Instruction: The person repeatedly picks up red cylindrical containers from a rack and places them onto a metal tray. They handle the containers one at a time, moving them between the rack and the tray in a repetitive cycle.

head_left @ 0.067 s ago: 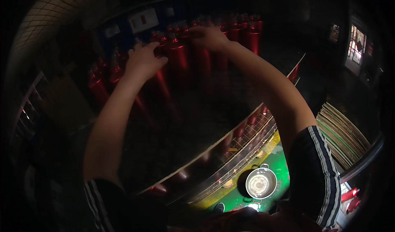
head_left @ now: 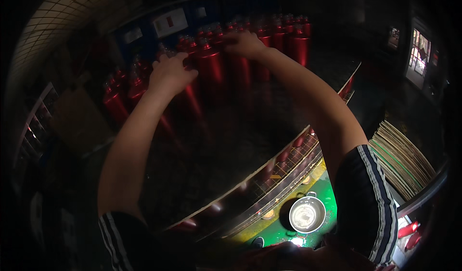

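Observation:
A cluster of shiny red cylindrical bottles (head_left: 209, 66) with narrow clear-looking necks stands upright on a dark surface, beyond my outstretched arms. My left hand (head_left: 173, 73) reaches over the bottle tops at the left of the cluster; its bent fingers are apart and the thumb stands away from them. Farther right, my right hand (head_left: 245, 45) is over other bottle tops, fingers loosely curved and spread, pointing left. Red bottles show between the two hands. Neither hand visibly grips a bottle, though the dimness hides whether the fingertips touch the necks.
Blue containers with pale labels (head_left: 171, 23) stand behind the bottles. The table's pale edge (head_left: 250, 177) runs diagonally, with a wire rack (head_left: 288, 167) below it. A metal pot (head_left: 307, 214) sits on the green floor. Stacked flat sheets (head_left: 402, 160) lie at the right.
The view has shifted slightly, so most of the scene sits a little farther right. My hands hold nearly the same place among the bottles.

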`<state>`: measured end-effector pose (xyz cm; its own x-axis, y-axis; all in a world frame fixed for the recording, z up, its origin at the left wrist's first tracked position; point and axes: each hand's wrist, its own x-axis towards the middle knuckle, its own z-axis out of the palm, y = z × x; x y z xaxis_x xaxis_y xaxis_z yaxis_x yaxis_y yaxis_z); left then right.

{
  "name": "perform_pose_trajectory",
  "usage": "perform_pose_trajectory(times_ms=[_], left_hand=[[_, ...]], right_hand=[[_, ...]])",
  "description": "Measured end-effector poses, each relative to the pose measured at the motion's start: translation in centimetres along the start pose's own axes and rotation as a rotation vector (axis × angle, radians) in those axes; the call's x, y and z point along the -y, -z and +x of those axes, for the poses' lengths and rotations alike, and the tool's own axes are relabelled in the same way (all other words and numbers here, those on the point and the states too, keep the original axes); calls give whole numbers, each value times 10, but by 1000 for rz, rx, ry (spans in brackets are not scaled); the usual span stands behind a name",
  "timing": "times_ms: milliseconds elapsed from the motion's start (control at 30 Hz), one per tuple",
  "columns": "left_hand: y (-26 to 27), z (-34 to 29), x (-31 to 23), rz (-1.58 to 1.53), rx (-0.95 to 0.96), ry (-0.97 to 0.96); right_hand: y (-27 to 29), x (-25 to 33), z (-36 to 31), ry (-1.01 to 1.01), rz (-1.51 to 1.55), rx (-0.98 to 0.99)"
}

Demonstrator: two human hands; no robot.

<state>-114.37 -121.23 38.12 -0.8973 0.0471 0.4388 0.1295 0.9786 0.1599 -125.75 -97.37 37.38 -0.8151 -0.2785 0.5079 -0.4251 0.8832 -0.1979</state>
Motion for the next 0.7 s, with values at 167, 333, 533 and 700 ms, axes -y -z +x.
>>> perform_pose_trajectory(times_ms=[167,333,533,700], left_hand=[[-7,8,-4,-22,-45,15],[-10,-37,-28,-129,-335,-202],[42,-136,-79,-253,-411,-399],[2,-217,-167,-1177,-136,-256]], right_hand=[[-14,-12,0,45,48,-119],[6,-29,-83,160,281,-462],[90,-107,-246,-49,1043,-652],[113,-203,-394,-253,1509,-739]])
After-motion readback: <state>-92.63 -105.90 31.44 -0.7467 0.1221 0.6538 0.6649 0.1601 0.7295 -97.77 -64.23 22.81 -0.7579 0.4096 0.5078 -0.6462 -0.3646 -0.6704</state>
